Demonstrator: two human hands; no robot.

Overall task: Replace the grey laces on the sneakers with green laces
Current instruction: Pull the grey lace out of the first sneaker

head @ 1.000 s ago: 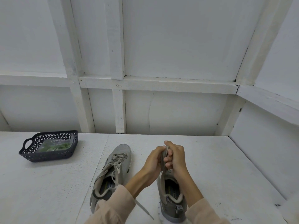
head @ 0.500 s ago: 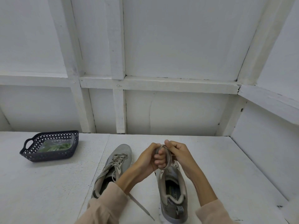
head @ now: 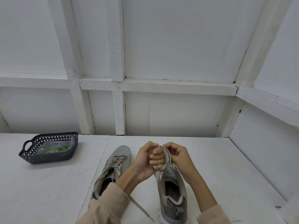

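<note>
**A:** What are the hands doing?

**B:** The left hand [head: 148,160] is curled into a fist, with the grey lace [head: 166,159] wound round its fingers. The right hand [head: 178,156] touches it and pinches the lace at the top of the coil.

**A:** How would you do that step well?

**B:** I'd lay each turn flat beside the last, snug but not tight, so the coil slips off the fingers in one piece. One strand hangs from the coil down to the sneaker [head: 173,191] under the hands. The hands hide the front of that shoe, so I'd check the strand is free of the eyelets before pulling.

**A:** And the other shoe?

**B:** The second sneaker [head: 119,160] lies just to the left, toe toward the far edge, and is laced in grey. Both shoes sit by the middle of the table's near edge. A lace end [head: 140,209] trails on the table [head: 48,191] between them, and I cannot tell which shoe it belongs to.

**A:** Where are the green ones?

**B:** The green laces [head: 53,148] are in a clear bag inside a dark basket [head: 48,159] near the far left corner, well apart from the shoes.

**A:** And the room?

**B:** The table is white, and a white panelled wall [head: 178,46] with battens runs behind it and along the right.
</note>
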